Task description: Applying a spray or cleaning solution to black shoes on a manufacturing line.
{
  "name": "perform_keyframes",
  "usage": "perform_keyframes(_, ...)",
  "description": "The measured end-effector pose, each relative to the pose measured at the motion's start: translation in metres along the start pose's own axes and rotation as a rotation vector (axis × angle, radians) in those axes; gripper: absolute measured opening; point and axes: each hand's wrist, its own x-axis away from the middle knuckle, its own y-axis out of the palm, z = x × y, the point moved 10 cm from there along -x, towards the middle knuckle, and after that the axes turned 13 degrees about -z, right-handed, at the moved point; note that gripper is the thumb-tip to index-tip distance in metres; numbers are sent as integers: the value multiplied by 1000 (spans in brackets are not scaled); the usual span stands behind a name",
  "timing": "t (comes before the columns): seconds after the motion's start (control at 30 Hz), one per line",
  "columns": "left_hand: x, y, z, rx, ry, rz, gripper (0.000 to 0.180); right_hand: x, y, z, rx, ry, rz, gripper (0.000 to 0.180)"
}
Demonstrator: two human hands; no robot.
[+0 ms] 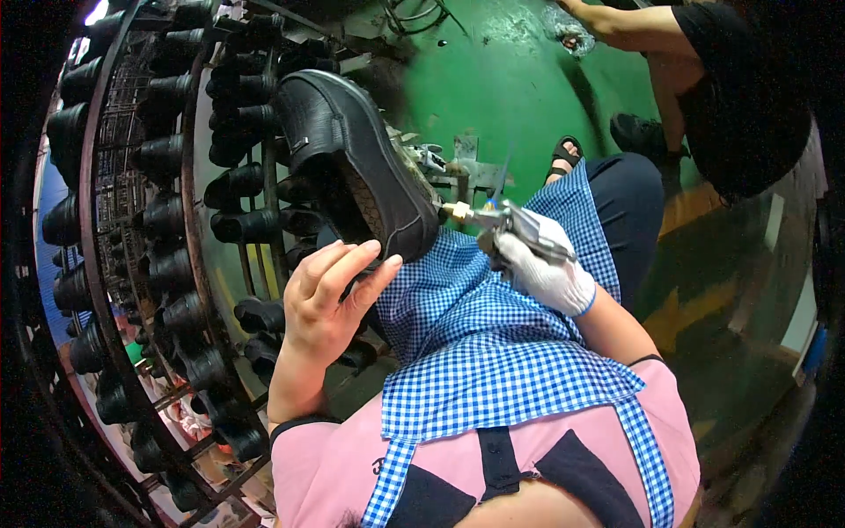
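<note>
A black slip-on shoe [396, 167] is tilted in front of me, its toe pointing up and to the left and its opening showing a patterned insole. My left hand [326, 295], bare, closes its fingertips on the rim at the heel end. In a white knit glove, my right hand [546, 268] is wrapped round a metal spray gun [537, 231]. The gun's brass nozzle points left and is very close to the side of the shoe near the heel; I cannot tell whether they touch. Some of the gloved fingers are hidden behind the gun.
Tall metal racks [189, 167] with several rows of black shoes stand close on my left. Metal fittings [462, 167] are partly hidden behind the shoe. At the upper right another person's arm [642, 26] reaches over a clear plastic bag [568, 40]. Cables [422, 13] lie on the green floor.
</note>
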Motion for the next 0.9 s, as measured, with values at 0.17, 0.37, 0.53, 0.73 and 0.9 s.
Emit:
perform_keyframes(0.17,-21,-4,7,-15,82,-11,39,7,2,-3,107,15,-7,20)
perform_keyframes(0.37,-28,-1,5,-24,54,-34,34,2,-1,-23,226,-107,40,22)
perform_keyframes(0.53,-34,2,2,-8,25,-57,31,6,0,-25,478,-164,101,27)
perform_keyframes(0.73,-49,0,4,-25,-1,-104,33,21,-1,-30,491,-166,112,26)
perform_keyframes(0.9,-75,-1,6,-43,29,-174,35,26,-6,-40,540,-249,166,23)
